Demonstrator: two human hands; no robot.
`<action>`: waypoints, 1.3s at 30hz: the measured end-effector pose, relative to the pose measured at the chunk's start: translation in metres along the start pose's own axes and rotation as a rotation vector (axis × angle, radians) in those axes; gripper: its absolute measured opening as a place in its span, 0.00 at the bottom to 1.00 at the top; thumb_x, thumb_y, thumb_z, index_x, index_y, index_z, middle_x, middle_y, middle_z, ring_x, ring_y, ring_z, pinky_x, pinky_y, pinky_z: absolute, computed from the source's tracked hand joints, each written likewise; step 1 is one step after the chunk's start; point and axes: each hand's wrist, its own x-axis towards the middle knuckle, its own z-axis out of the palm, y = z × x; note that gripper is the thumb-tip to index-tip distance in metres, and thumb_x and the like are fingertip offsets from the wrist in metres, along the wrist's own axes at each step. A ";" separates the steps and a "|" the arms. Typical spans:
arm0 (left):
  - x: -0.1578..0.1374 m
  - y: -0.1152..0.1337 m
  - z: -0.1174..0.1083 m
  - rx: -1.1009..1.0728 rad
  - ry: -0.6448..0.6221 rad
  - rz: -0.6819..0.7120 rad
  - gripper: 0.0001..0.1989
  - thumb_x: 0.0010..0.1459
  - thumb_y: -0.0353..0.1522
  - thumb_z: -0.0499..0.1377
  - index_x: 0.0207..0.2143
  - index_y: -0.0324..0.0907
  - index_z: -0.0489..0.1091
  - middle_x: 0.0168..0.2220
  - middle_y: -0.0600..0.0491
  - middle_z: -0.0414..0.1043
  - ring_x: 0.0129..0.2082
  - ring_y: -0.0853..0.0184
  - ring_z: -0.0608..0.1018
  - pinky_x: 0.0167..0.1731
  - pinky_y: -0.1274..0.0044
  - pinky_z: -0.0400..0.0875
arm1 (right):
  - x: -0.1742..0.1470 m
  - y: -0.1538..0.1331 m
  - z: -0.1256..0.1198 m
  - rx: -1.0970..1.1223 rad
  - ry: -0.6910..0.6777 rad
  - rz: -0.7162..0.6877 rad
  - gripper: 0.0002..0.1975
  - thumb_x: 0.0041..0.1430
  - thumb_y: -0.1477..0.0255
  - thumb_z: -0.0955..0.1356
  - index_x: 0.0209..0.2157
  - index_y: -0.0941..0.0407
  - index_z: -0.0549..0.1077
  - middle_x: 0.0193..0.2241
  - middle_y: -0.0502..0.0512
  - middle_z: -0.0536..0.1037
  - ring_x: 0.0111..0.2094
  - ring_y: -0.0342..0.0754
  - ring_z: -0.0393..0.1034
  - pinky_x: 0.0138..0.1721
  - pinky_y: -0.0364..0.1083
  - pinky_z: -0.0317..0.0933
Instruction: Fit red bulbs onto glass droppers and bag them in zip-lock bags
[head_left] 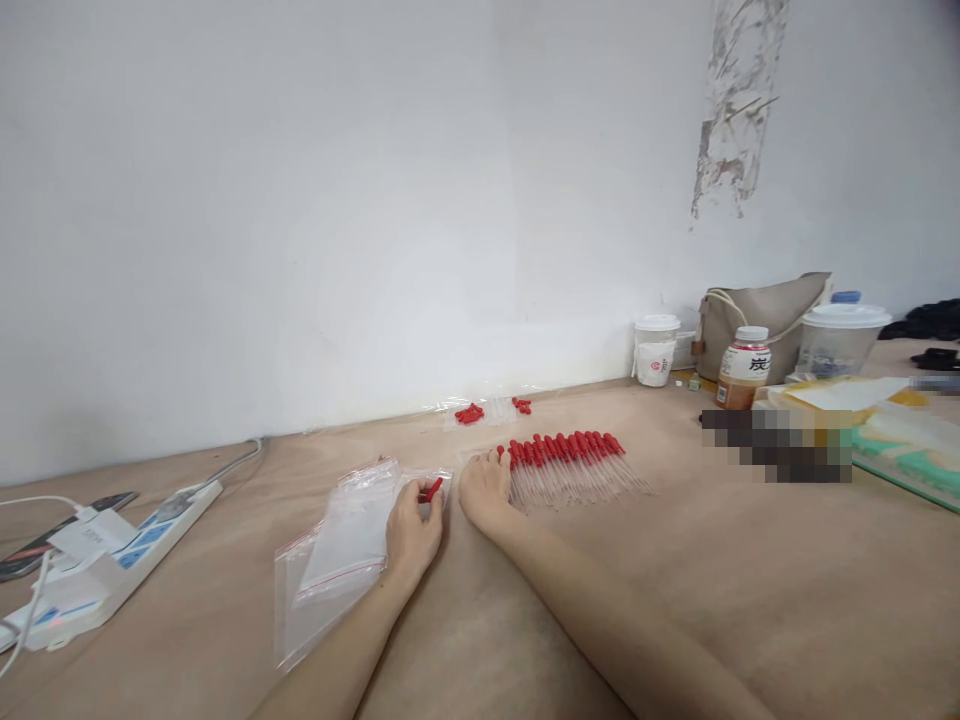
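My left hand [412, 530] is closed, with a small red piece [432, 490] between thumb and fingers. It rests at the right edge of a pile of clear zip bags [345, 540] with red seal lines. My right hand [486, 490] lies at the left end of a row of thin clear sticks with red heads [566, 448]. Its fingers are curled down by the nearest red heads, and whatever they grip is hidden. The sticks lie side by side, heads toward the wall. Further back, clear bags hold small red pieces [469, 413].
At left, a white power strip [161, 540] with chargers lies near a dark phone [30, 560]. Back right stand a lidded white cup [655, 352], a drink bottle [744, 370], a grey bag [772, 315] and a clear lidded cup [840, 342]. Brown covering [750, 570] spans the surface, against a white wall.
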 end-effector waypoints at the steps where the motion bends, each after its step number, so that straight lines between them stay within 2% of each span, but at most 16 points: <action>1: -0.001 0.003 -0.001 -0.004 -0.001 0.038 0.08 0.54 0.34 0.51 0.33 0.41 0.65 0.33 0.51 0.71 0.34 0.63 0.73 0.34 0.72 0.66 | -0.001 0.005 -0.004 0.029 0.035 0.047 0.16 0.57 0.78 0.55 0.42 0.68 0.67 0.42 0.75 0.69 0.47 0.60 0.59 0.45 0.59 0.44; 3: -0.003 0.009 -0.003 -0.014 -0.020 0.115 0.07 0.54 0.34 0.51 0.33 0.41 0.65 0.34 0.51 0.70 0.36 0.62 0.72 0.37 0.71 0.65 | -0.005 0.021 -0.012 0.087 0.092 0.081 0.16 0.59 0.73 0.54 0.41 0.65 0.67 0.39 0.70 0.71 0.43 0.57 0.63 0.43 0.55 0.48; 6: -0.009 0.020 -0.004 -0.025 -0.084 0.229 0.07 0.54 0.35 0.52 0.32 0.42 0.66 0.33 0.52 0.71 0.35 0.62 0.72 0.38 0.71 0.64 | -0.022 0.058 -0.019 0.187 0.117 0.010 0.15 0.61 0.71 0.53 0.41 0.59 0.65 0.34 0.58 0.74 0.35 0.46 0.67 0.39 0.46 0.53; 7: -0.012 0.024 -0.005 -0.018 -0.124 0.281 0.07 0.54 0.35 0.53 0.31 0.42 0.67 0.32 0.52 0.71 0.35 0.63 0.72 0.38 0.71 0.63 | -0.030 0.073 -0.020 0.225 0.133 -0.041 0.14 0.61 0.71 0.53 0.41 0.58 0.64 0.34 0.55 0.74 0.34 0.44 0.67 0.38 0.44 0.54; 9: -0.018 0.032 -0.005 0.011 -0.212 0.392 0.07 0.55 0.35 0.53 0.32 0.42 0.68 0.31 0.53 0.72 0.34 0.63 0.72 0.38 0.71 0.62 | -0.050 0.101 -0.017 0.353 0.234 -0.250 0.13 0.60 0.72 0.55 0.43 0.58 0.63 0.32 0.55 0.74 0.33 0.44 0.66 0.37 0.44 0.54; 11: -0.022 0.038 -0.005 0.047 -0.281 0.484 0.08 0.57 0.34 0.53 0.35 0.42 0.68 0.32 0.52 0.73 0.33 0.64 0.72 0.38 0.70 0.61 | -0.070 0.123 -0.012 0.324 0.302 -0.398 0.14 0.59 0.75 0.57 0.45 0.56 0.64 0.34 0.55 0.73 0.35 0.45 0.65 0.40 0.47 0.52; 13: -0.025 0.042 -0.004 0.068 -0.302 0.550 0.09 0.57 0.34 0.52 0.39 0.43 0.68 0.33 0.52 0.74 0.34 0.64 0.72 0.39 0.69 0.60 | -0.086 0.136 -0.008 0.273 0.319 -0.488 0.13 0.59 0.77 0.56 0.42 0.55 0.67 0.33 0.55 0.72 0.34 0.45 0.65 0.40 0.47 0.51; 17: -0.027 0.044 -0.002 0.084 -0.298 0.648 0.09 0.58 0.33 0.52 0.40 0.45 0.69 0.34 0.52 0.75 0.37 0.64 0.72 0.46 0.67 0.55 | -0.101 0.136 -0.007 0.243 0.347 -0.525 0.13 0.58 0.78 0.57 0.38 0.54 0.69 0.32 0.54 0.72 0.34 0.44 0.64 0.41 0.48 0.49; 23: -0.026 0.046 -0.001 0.056 -0.286 0.664 0.09 0.58 0.32 0.51 0.39 0.45 0.69 0.34 0.53 0.75 0.39 0.64 0.72 0.49 0.66 0.53 | -0.100 0.124 -0.010 0.248 0.360 -0.504 0.11 0.58 0.78 0.58 0.35 0.55 0.69 0.31 0.52 0.73 0.33 0.44 0.65 0.42 0.48 0.47; 34: -0.028 0.051 -0.001 -0.002 -0.268 0.647 0.06 0.58 0.32 0.52 0.34 0.43 0.69 0.30 0.53 0.73 0.32 0.67 0.72 0.42 0.70 0.58 | -0.100 0.121 -0.010 0.241 0.298 -0.505 0.09 0.58 0.76 0.58 0.33 0.54 0.69 0.31 0.51 0.74 0.32 0.43 0.65 0.41 0.48 0.46; 39: -0.028 0.051 -0.002 -0.014 -0.300 0.671 0.09 0.59 0.34 0.51 0.31 0.42 0.69 0.26 0.54 0.72 0.30 0.67 0.71 0.38 0.72 0.59 | -0.096 0.125 -0.009 0.237 0.260 -0.547 0.10 0.58 0.76 0.59 0.34 0.52 0.71 0.29 0.49 0.74 0.30 0.41 0.64 0.41 0.47 0.45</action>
